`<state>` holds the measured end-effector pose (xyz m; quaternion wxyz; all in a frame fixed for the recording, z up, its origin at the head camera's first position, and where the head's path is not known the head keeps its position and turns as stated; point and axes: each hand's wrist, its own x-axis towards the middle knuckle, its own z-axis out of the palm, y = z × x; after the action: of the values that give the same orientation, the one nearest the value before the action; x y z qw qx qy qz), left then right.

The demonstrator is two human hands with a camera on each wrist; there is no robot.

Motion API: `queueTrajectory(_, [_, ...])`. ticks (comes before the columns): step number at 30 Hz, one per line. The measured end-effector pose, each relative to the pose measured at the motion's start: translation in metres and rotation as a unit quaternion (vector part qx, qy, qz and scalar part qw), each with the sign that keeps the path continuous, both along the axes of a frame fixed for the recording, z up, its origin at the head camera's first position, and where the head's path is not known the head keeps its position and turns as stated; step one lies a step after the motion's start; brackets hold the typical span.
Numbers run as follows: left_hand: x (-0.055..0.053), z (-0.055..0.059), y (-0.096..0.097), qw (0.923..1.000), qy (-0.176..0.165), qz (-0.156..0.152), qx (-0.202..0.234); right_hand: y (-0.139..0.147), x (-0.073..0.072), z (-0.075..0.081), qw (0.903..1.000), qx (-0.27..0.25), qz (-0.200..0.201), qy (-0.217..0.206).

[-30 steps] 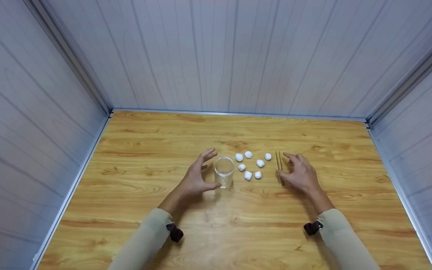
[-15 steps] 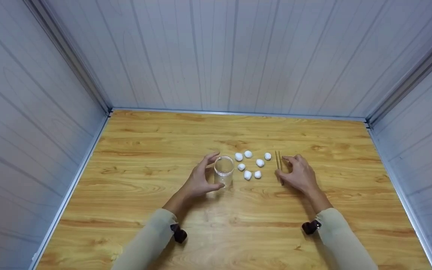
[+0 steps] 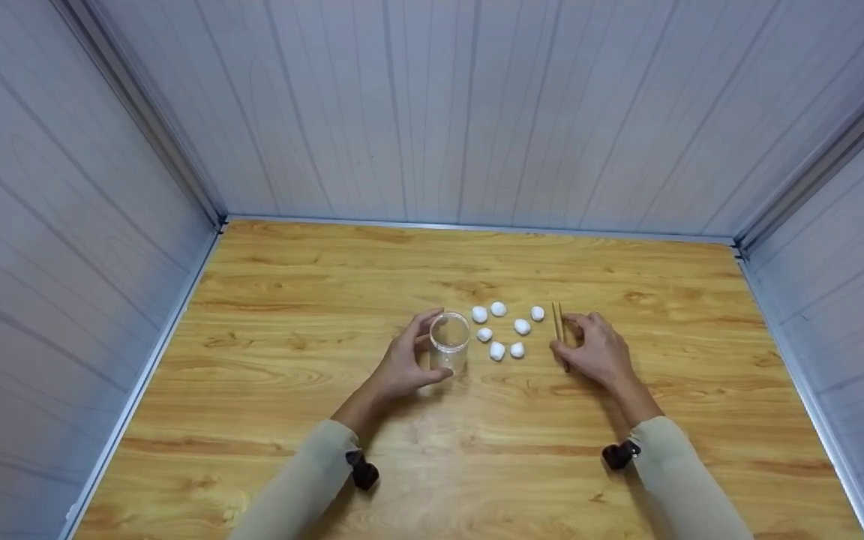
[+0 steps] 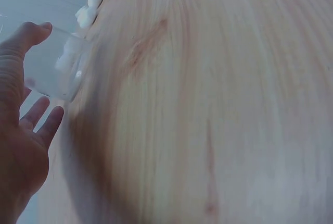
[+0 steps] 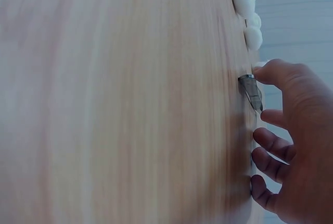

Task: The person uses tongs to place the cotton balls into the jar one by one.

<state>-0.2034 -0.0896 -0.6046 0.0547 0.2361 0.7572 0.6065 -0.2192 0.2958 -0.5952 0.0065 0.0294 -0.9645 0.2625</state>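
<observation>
A clear cylindrical glass cup (image 3: 449,349) stands upright on the table, with nothing visible in it. My left hand (image 3: 406,361) curves round its left side, thumb across the near side and fingers behind it. In the left wrist view the thumb overlaps the cup (image 4: 57,67), and the lower fingers stay loose below it. On the right, a pair of metal tweezers (image 3: 558,330) lies on the tabletop, its two prongs spread and pointing away. My right hand (image 3: 601,351) holds it between thumb and index finger; the right wrist view shows the tweezers' butt end (image 5: 250,86) at the thumb tip.
Several white cotton balls (image 3: 497,350) lie scattered between the cup and the tweezers. The wood-grain table (image 3: 439,465) is enclosed by a pale panelled back wall (image 3: 432,112) and side walls (image 3: 42,262). Both sleeved wrists carry small dark cameras (image 3: 363,471).
My left hand has moved right and drawn its thumb and fingers in round the cup. The right thumb and index finger have drawn slightly closer on the tweezers. The cotton balls stay put.
</observation>
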Motion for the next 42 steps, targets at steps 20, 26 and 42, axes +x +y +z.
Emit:
queueTrajectory(20, [0.0023, -0.0005, 0.0003, 1.0, -0.009, 0.003, 0.002, -0.0012, -0.0008, -0.0035, 0.9999, -0.008, 0.0, 0.014])
queueTrajectory(26, [0.0026, -0.0009, 0.0015, 0.9999, -0.007, 0.004, 0.008, -0.0015, -0.0013, -0.0042, 0.9998, -0.015, -0.002, 0.011])
queueTrajectory(42, [0.0042, -0.0024, 0.0011, 0.9992, 0.008, 0.013, -0.038, 0.0018, 0.0, -0.0065, 0.9991, -0.016, 0.013, 0.037])
